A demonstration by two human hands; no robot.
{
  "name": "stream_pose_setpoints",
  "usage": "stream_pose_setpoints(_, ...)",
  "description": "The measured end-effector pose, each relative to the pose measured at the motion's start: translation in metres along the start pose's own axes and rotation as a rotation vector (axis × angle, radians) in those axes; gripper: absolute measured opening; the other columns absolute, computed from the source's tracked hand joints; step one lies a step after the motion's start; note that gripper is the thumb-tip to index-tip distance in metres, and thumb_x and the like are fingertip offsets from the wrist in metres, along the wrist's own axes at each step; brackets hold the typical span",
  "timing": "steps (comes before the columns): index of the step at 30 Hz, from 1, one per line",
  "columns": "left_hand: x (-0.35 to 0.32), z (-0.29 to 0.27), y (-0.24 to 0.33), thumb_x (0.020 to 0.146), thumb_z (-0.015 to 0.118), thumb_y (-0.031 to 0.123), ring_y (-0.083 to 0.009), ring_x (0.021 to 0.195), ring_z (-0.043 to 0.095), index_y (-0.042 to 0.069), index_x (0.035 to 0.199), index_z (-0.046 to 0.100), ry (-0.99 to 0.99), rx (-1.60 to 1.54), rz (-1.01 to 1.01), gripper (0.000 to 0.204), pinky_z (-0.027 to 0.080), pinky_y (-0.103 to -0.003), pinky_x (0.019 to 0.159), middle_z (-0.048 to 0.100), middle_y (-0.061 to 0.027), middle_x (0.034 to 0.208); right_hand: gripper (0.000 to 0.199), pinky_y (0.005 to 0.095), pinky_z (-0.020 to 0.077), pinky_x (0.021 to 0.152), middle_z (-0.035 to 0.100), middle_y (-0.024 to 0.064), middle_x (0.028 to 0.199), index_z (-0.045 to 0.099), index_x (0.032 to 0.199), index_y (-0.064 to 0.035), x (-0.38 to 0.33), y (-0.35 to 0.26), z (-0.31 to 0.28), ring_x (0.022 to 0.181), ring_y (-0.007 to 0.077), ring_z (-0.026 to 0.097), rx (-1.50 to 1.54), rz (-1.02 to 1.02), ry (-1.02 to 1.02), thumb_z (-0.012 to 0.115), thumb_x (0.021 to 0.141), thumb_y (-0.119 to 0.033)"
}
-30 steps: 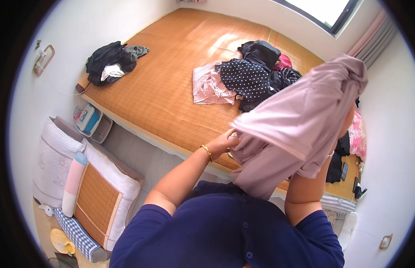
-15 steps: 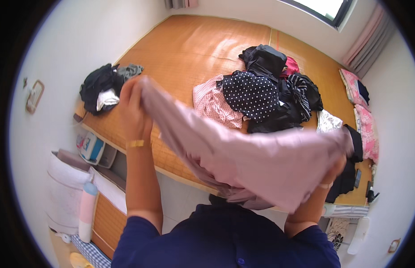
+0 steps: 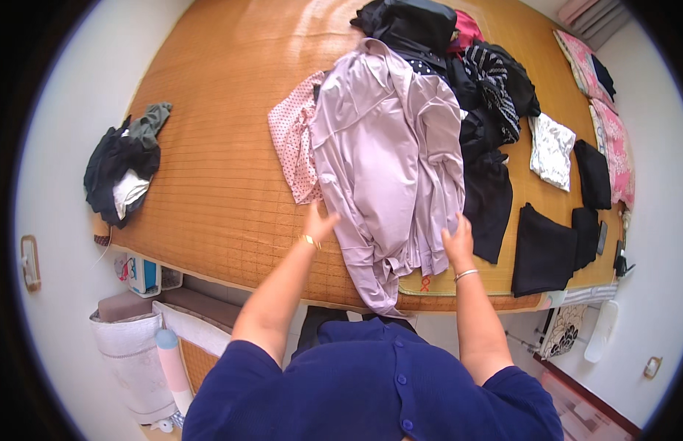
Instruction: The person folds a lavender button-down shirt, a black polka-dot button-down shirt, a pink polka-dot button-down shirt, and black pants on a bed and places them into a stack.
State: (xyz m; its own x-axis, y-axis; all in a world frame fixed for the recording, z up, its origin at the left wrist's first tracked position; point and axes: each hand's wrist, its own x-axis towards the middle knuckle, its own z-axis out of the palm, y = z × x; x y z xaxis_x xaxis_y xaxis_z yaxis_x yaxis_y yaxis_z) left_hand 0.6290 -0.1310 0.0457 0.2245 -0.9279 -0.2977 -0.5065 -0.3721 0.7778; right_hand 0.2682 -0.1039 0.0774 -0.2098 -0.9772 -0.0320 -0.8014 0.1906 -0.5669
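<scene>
A pale mauve long-sleeved jacket (image 3: 378,162) lies spread over other clothes on the mat-covered bed (image 3: 216,184), its lower end reaching the near edge. My left hand (image 3: 323,222) hovers at the jacket's left side, fingers apart, holding nothing. On the other side, my right hand (image 3: 459,239) is beside the jacket's right edge, thumb and fingers apart; whether it touches the fabric I cannot tell. A pink dotted garment (image 3: 294,140) shows from under the jacket's left side. Black clothes (image 3: 485,198) lie along its right side, partly covered.
Dark clothes (image 3: 408,29) are heaped behind the jacket. At the right lie folded black garments (image 3: 544,250) and a folded white patterned one (image 3: 552,152), near pink floral pillows (image 3: 613,151). A small pile of dark clothes (image 3: 121,173) sits at the bed's left edge.
The mauve jacket, stretched in the air between both hands earlier, now lies on the bed over the polka-dot garment. Both hands have let go and come lower and closer together.
</scene>
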Motion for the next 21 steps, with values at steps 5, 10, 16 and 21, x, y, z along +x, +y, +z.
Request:
stream_pose_setpoints(5,-0.055,0.044,-0.021,0.073,0.068,0.028,-0.0314,0.093,0.058,-0.005,0.105,0.052,-0.144,0.340,-0.058,0.049,0.047,-0.039,0.082,0.059,-0.0229,0.096,0.059,0.0422,0.0430,0.091,0.053,0.0246,0.117,0.044,0.121,0.0002,-0.049,0.014,0.041,0.107,0.0377,0.053,-0.103,0.325,-0.013,0.068,0.071,-0.017)
stream_pose_setpoints(10,-0.016,0.018,-0.054,0.077,0.061,0.012,-0.0152,0.066,0.049,0.001,0.087,0.052,-0.117,-0.500,-0.437,0.017,0.043,-0.030,0.062,0.056,-0.0067,0.077,0.038,0.0400,0.0492,0.076,0.064,0.0209,0.091,0.053,0.105,-0.0028,-0.050,-0.052,0.072,0.086,0.0343,0.063,0.081,0.352,-0.330,0.063,0.070,-0.015)
stream_pose_setpoints(16,0.075,-0.153,-0.048,0.084,0.050,0.008,-0.0133,0.071,0.045,0.002,0.086,0.049,0.378,-0.321,-0.285,0.007,0.044,-0.030,0.067,0.049,-0.0031,0.078,0.053,0.0333,0.0512,0.073,0.066,0.0147,0.094,0.057,0.107,0.0046,-0.092,-0.122,0.105,0.085,0.0220,0.063,0.404,0.286,-1.011,0.073,0.067,-0.025)
stream_pose_setpoints(21,0.126,-0.240,-0.121,0.079,0.059,0.013,-0.0158,0.074,0.057,-0.002,0.098,0.055,0.318,-0.009,-0.053,0.025,0.047,-0.028,0.068,0.062,-0.0097,0.085,0.033,0.0276,0.0500,0.063,0.066,0.0080,0.084,0.062,0.099,0.0004,-0.132,-0.152,0.145,0.076,0.0132,0.062,0.664,0.626,-1.167,0.073,0.075,-0.019)
